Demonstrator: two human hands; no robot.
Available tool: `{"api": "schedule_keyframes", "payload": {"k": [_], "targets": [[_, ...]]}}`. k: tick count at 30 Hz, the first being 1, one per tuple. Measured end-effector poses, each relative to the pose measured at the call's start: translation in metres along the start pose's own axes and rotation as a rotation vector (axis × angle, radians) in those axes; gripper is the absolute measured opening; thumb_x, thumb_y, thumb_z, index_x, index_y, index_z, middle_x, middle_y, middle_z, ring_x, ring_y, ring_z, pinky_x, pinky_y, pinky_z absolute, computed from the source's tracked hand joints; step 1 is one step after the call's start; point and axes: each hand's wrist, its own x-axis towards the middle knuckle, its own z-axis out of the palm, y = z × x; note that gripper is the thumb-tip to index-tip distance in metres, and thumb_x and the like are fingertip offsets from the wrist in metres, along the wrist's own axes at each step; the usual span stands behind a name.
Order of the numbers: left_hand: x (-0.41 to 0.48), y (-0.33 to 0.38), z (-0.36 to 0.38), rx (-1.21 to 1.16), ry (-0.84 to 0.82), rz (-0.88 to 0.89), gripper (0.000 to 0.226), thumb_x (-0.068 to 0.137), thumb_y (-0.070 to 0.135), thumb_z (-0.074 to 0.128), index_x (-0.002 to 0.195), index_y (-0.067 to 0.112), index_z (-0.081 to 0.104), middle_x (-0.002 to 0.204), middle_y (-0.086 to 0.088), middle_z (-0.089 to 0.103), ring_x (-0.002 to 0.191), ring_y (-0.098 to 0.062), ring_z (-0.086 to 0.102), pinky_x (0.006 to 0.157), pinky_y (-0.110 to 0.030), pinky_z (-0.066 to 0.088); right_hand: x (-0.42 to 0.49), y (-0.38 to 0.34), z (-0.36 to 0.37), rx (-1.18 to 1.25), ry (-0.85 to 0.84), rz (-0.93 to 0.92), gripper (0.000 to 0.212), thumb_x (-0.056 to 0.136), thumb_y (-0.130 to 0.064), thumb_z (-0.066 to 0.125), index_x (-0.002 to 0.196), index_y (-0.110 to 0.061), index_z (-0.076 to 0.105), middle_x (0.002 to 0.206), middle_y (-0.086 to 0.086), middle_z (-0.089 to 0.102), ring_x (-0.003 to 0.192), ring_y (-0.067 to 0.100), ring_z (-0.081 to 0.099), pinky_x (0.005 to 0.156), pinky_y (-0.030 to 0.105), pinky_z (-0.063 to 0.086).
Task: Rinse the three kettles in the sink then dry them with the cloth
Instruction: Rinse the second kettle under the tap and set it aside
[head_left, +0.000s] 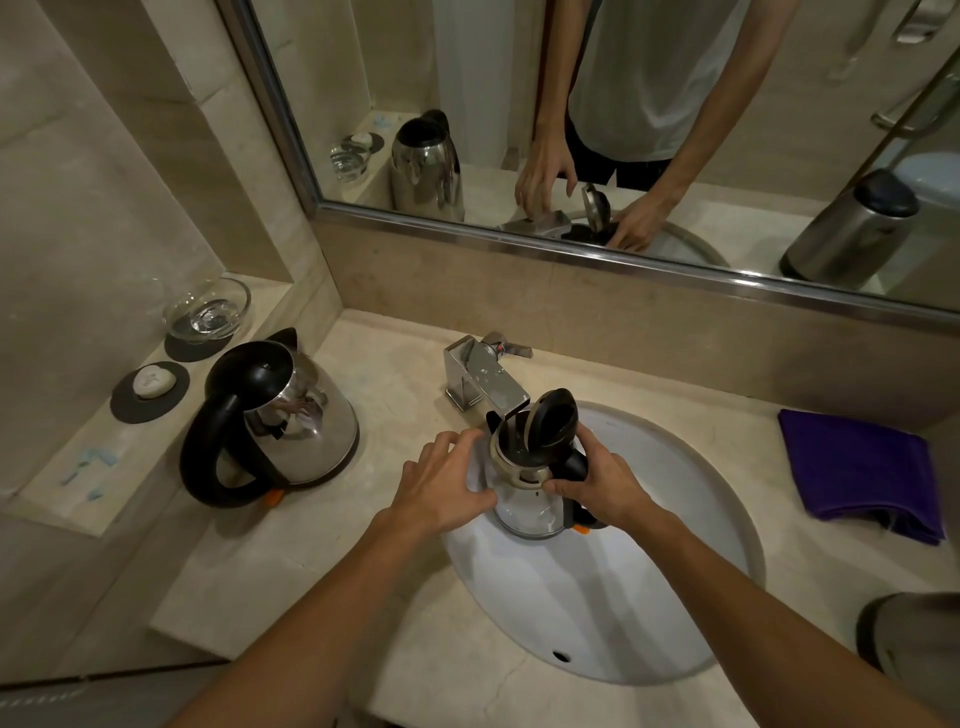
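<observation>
The sink (597, 597) sits in the middle of the worktop (395, 395), and the kettle (524, 499) stands upright in its back left part, right under the tap (483, 376). Its lid (556, 426) is tipped up. The inside looks dark, and I cannot tell whether there is water in it. The right hand (608, 488) has its fingers wrapped around the black handle. The left hand (441, 483) cups the steel side, fingers bent round it and thumb on the body.

A second kettle (291, 421) stands at the left end of the worktop, lid down, handle toward the front edge. A third kettle (852, 234) shows in the mirror (675, 78) on the right.

The cloth (862, 473), purple and folded, lies at the right end by the back wall.

On the ledge (124, 467) along the left edge are a clear glass dish (208, 312), which looks empty, and a pale soap (153, 383) on a dark disc. The soap bears a stamp too small to read, and no other writing is legible.
</observation>
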Motion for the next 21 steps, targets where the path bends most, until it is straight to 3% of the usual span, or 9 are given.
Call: {"api": "schedule_keyframes", "payload": {"k": [21], "targets": [[-0.003,-0.0011,-0.0014,0.037,-0.004,0.021,0.076,0.085,0.045,0.061,0.15,0.031,0.025,0.152,0.0,0.031,0.136,-0.025,0.034,0.105,-0.044,0.032,-0.0025,-0.0025,-0.0001,-0.013,0.011,-0.001,0.099,0.084,-0.038,0.082,0.159,-0.036,0.017,0.137,0.008,0.062,0.116,0.032,0.062,0.1,0.045,0.051]]}}
